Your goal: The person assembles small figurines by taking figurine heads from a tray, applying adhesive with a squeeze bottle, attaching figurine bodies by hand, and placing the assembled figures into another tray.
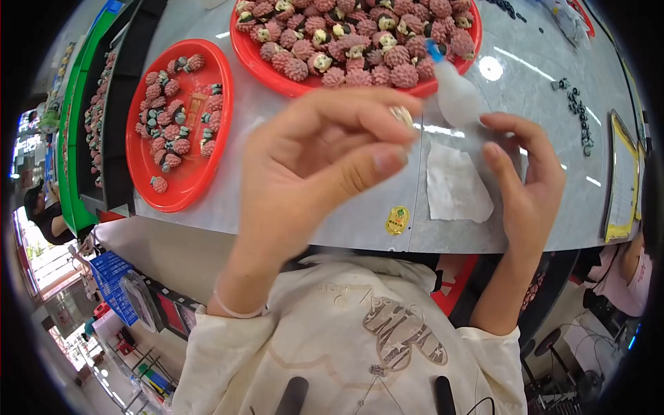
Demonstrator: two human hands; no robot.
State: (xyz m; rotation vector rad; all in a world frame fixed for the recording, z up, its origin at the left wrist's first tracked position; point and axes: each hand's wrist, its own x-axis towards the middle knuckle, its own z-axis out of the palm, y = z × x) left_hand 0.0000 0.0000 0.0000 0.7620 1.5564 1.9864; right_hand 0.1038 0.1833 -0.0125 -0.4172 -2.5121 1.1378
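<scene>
From my remote seat, I read the left hand (297, 162) as grasping a small cream piece (401, 116) at its fingertips, above the middle of the worktop (353, 232); blur hides which fingers bear on it. The right hand (531, 173) is half curled, index fingertip touching or just beside the base of a white squeeze bottle (458, 95) with a blue tip; I can't tell whether it grips it. A white sheet (456, 187) lies below that, toward the near edge.

Farther out, I judge the work to be partway through. The large red tray (294, 88) by the far edge is crowded with knobbly pink pieces (296, 69), several showing cream-and-dark faces, so those look assembled. The smaller red tray (176, 200), toward the left edge, holds fewer, some with grey parts. Loose dark bits (575, 106) near the right edge appear unused; how many pieces remain, I can't tell.
</scene>
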